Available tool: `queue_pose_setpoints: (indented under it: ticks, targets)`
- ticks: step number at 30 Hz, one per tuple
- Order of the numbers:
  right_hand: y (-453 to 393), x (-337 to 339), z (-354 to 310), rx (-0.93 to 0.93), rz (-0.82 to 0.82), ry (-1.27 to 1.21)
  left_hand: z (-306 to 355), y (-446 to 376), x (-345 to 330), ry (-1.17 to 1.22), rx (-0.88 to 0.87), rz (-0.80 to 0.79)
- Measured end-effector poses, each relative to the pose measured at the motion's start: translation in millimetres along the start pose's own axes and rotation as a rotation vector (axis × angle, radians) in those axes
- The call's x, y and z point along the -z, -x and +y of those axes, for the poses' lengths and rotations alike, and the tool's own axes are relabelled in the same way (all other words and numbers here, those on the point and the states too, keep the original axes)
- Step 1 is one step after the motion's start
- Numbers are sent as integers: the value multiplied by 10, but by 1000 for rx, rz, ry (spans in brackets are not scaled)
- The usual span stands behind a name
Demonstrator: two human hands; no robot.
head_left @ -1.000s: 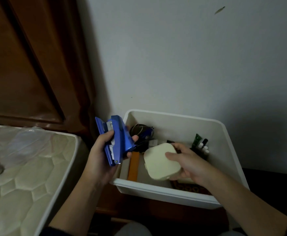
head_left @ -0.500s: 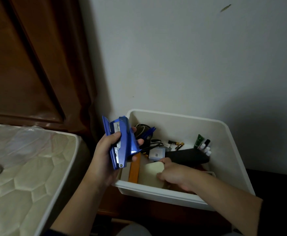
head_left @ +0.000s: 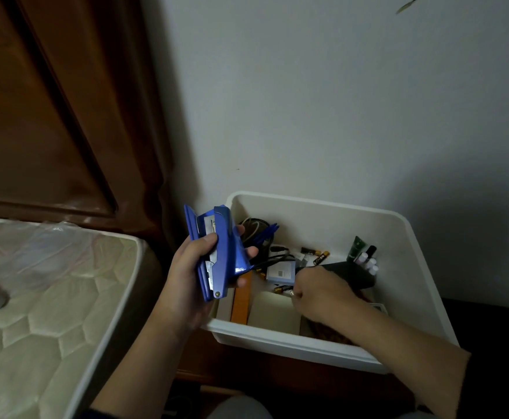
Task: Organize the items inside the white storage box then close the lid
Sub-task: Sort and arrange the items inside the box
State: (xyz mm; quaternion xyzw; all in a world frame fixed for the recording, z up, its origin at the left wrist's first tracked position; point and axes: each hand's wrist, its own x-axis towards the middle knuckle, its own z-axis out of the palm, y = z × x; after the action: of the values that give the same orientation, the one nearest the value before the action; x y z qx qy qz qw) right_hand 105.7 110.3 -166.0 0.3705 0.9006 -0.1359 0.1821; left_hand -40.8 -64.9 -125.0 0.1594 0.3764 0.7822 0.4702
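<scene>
A dim corner of a bedroom holds the scene, with a quilted mattress (head_left: pixel 35 297) at the near left and a dark wooden surface (head_left: pixel 277 379) under the white storage box (head_left: pixel 292 343), which stands open against the pale wall (head_left: pixel 337 101); no lid is in view. Nearest, the right hand (head_left: pixel 322 294) reaches down into the box with knuckles up and fingers curled toward a small battery (head_left: pixel 282 289); whether it pinches anything cannot be told. Beside it lie a cream case (head_left: pixel 274 309) and an orange strip (head_left: pixel 241 300), and farther back a black pouch (head_left: pixel 353 273), loose cables (head_left: pixel 265 237) and small bottles (head_left: pixel 368 261). The left hand (head_left: pixel 192 276) is raised over the box's left rim, fingers wrapped around a blue stapler (head_left: pixel 217 252) held upright. Its grip looks loose, so the stapler could slip or swing open and scatter the small items below, and the reaching hand could snag the cables.
</scene>
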Motion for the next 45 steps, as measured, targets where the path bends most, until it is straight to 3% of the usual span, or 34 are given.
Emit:
queue_pose_setpoints:
  ticks: [5,8,12,23,31,36,41,45]
  targets:
    - [-97,119,487,-27,165,-28,5,0,-8,-18,14,-2]
    - [-207,87,702,-49,75,90,10,-2,-16,-35,25,-5]
    - [-308,14,813,1,-79,60,22,4,-26,-26,29,-14]
    - [-389,123,793,121,-167,368,16,-10,-9,-44,42,-31]
    - [-68,362,920,162,124,420,-26,-36,35,-108,18,-29]
    - [378,520,1173,77,407,1,-54,-18,8,-203,-1,-45]
    - [707,291,1259,-14,670,-724,-63,-9,-30,-316,-6,-41]
    - [782,22,1184,-81,874,-640,-101,-6,-59,-402,20,-20]
